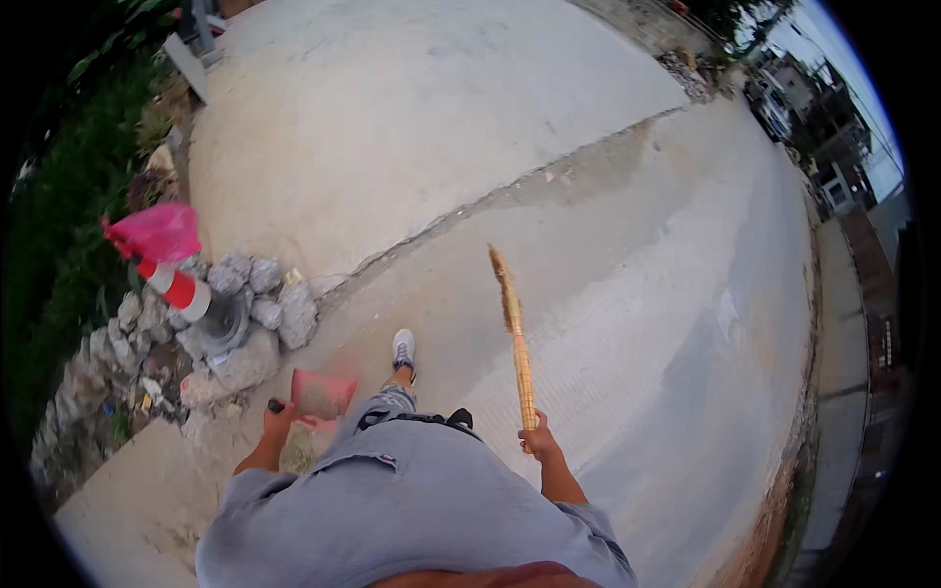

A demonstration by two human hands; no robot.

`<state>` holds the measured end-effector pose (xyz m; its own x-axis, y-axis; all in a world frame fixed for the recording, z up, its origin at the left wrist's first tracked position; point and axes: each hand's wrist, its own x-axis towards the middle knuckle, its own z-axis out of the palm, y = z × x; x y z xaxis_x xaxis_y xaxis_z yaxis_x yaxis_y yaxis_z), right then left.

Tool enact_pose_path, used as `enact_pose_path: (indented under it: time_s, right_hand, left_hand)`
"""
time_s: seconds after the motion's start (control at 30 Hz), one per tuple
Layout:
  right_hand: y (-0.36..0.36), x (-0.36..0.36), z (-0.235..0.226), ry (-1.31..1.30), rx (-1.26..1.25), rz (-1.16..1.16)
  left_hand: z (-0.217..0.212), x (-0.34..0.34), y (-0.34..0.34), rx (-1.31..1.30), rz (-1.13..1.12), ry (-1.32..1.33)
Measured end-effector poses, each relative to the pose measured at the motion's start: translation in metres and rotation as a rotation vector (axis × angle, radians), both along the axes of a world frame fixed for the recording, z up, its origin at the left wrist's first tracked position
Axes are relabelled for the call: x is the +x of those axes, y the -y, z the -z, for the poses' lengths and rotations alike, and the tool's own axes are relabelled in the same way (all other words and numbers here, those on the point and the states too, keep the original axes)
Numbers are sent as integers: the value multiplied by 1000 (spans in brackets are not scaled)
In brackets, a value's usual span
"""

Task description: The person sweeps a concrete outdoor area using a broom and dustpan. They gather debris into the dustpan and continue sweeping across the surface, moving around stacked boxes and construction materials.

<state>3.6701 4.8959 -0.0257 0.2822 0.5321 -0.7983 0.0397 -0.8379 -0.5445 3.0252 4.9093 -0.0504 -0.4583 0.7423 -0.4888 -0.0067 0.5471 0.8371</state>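
Observation:
My right hand (538,438) is wrapped round the lower end of a pale yellow straw broom (521,358). The broom points away from me, its darker, frayed end farthest off. On my left side, my left hand (279,421) is closed round the handle of a red dustpan (325,393), and the dark handle end shows above the fist. The dustpan's pan has greyish dust or dirt on it and sits just left of my leg. One white shoe shows ahead of my body on the concrete.
Broken rocks (265,294) are heaped at the left around a red-and-white traffic cone (181,291) topped with a pink plastic bag (162,232). A raised concrete slab (412,118) has an edge running diagonally ahead. Green plants border the far left; a parked vehicle stands far right.

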Motion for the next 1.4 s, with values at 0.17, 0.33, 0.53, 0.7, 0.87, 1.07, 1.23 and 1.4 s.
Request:
enact_pose_path:
  time_s: [0.17,0.33,0.53,0.7,0.87,1.07,1.23,1.4]
  right_hand:
    - [-208,-1,-22,108,67,-216]
    - [-387,-5,-32,151,80,-347]
    - [-621,-38,10,-85,54,-510]
    - [-796,7,121,-519,-163,-332]
    - [-975,-2,121,-324,347,-836]
    - [-1160,35,76,-524,-202,-311]
    - [-1319,140,96,-187,-45,-290]
    - [-1396,168,64,466,390,-438]
  left_hand:
    - [70,-5,-148,-102,20,0]
    - [25,52,-356,-147,95,67]
    - [7,69,-561,-63,-179,-109]
    - [15,147,-693,-52,-224,3]
    - [25,134,-767,-42,-602,40]
    - [-113,205,-883,42,-684,-22]
    - [-116,227,-980,100,-664,48]
    - [-105,224,-1085,27,-618,33]
